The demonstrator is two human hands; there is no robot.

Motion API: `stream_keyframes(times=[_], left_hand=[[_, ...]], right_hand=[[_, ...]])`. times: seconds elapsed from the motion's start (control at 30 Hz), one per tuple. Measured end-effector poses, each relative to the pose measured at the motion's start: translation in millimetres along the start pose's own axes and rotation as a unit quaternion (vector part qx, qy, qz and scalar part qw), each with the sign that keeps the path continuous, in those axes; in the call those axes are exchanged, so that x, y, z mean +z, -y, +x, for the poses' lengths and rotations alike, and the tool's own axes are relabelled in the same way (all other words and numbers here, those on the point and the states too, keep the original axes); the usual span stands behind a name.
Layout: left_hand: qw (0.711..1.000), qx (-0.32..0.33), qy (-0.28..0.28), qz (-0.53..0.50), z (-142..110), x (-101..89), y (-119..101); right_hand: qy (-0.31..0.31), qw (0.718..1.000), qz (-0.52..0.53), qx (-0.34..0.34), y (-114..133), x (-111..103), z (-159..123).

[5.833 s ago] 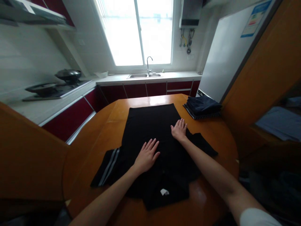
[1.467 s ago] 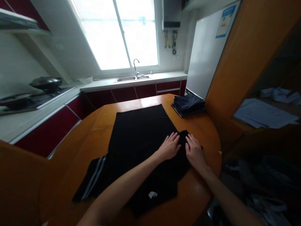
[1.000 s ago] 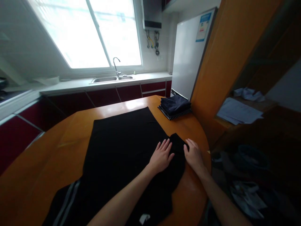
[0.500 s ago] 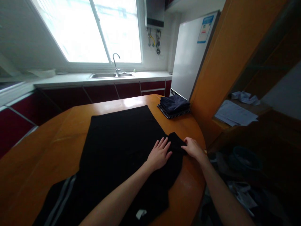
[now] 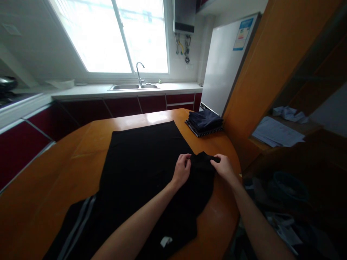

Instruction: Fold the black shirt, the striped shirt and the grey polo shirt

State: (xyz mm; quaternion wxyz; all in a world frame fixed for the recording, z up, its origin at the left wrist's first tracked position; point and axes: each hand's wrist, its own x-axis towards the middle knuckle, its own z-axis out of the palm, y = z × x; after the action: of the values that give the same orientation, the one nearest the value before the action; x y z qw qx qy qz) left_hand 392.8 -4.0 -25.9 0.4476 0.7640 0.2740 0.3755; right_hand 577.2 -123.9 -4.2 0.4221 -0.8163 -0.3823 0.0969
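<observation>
Stack of folded dark clothes (image 5: pixel 205 122) near the surface's (image 5: pixel 65 162) far right edge, black shirt (image 5: pixel 143 162) spread mid-surface, hem toward far edge, long axis running nearward, right hand (image 5: pixel 224 168) fingers pinching sleeve end (image 5: pixel 208 162), left hand (image 5: pixel 181 171) fingers curled, hold unclear.

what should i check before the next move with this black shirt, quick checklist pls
1. Right grip pinching the outer end of the black fabric right-side sleeve: ok.
2. Left grip holding fabric: cannot tell; its fingers are curled at the sleeve's inner part.
3. Right-side sleeve smooth: not ok, it is rumpled between the two grips.
4. Black cloth shirt body spread out on the orange-brown wooden table: ok.
5. Grey-striped black sleeve fully laid out: cannot tell, the picture's edge cuts it off.
6. Folded dark-blue cloth stack apart from the shirt: ok.
</observation>
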Motion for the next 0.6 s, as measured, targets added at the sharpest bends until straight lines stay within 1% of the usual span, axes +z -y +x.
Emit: stream_keyframes(times=[0.03,0.1,0.13,0.17,0.2,0.23,0.3,0.33,0.37,0.4,0.47,0.5,0.53,0.6], left_hand=[[0.998,-0.035,-0.009,-0.045,2.8,0.0,1.7],[0.987,-0.095,-0.003,-0.132,6.5,-0.7,4.5],[0.978,-0.118,0.003,-0.17,7.4,-1.6,5.3],[0.971,-0.135,0.009,-0.197,7.7,-2.9,5.7],[0.966,-0.146,0.009,-0.211,7.8,-4.7,5.7],[0.966,-0.15,0.002,-0.211,7.8,-6.8,5.6],[0.974,-0.141,-0.029,-0.177,7.9,-11.5,5.2],[0.978,-0.133,-0.044,-0.153,8.0,-13.5,5.4],[0.982,-0.128,-0.054,-0.132,8.2,-15.2,5.8],[0.984,-0.127,-0.053,-0.114,8.4,-16.4,6.6],[0.987,-0.13,-0.026,-0.086,8.3,-17.1,8.4],[0.99,-0.123,-0.01,-0.069,8.1,-16.9,9.2],[0.993,-0.11,0.002,-0.052,7.8,-16.5,9.8],[0.997,-0.078,0.014,-0.024,7.1,-15.8,9.8]], right_hand=[[-0.017,1.0,0.01,-0.013,8.6,1.7,-0.4],[-0.045,0.998,0.023,-0.046,28.5,8.2,-5.1],[-0.047,0.996,0.033,-0.065,38.9,12.7,-9.6],[-0.034,0.995,0.045,-0.085,48.7,17.7,-15.0],[0.0,0.992,0.062,-0.105,57.4,22.8,-20.7],[0.052,0.987,0.085,-0.123,64.4,27.5,-25.9],[0.164,0.967,0.142,-0.136,71.8,34.8,-30.5],[0.195,0.957,0.168,-0.133,72.1,37.2,-28.3],[0.201,0.953,0.188,-0.125,70.3,38.8,-22.6],[0.183,0.956,0.199,-0.116,66.9,40.0,-13.6],[0.115,0.969,0.19,-0.108,57.7,42.2,11.3],[0.093,0.974,0.175,-0.113,52.8,43.8,25.1],[0.084,0.976,0.16,-0.121,48.4,45.9,38.3],[0.109,0.974,0.134,-0.147,41.2,51.6,59.7]])
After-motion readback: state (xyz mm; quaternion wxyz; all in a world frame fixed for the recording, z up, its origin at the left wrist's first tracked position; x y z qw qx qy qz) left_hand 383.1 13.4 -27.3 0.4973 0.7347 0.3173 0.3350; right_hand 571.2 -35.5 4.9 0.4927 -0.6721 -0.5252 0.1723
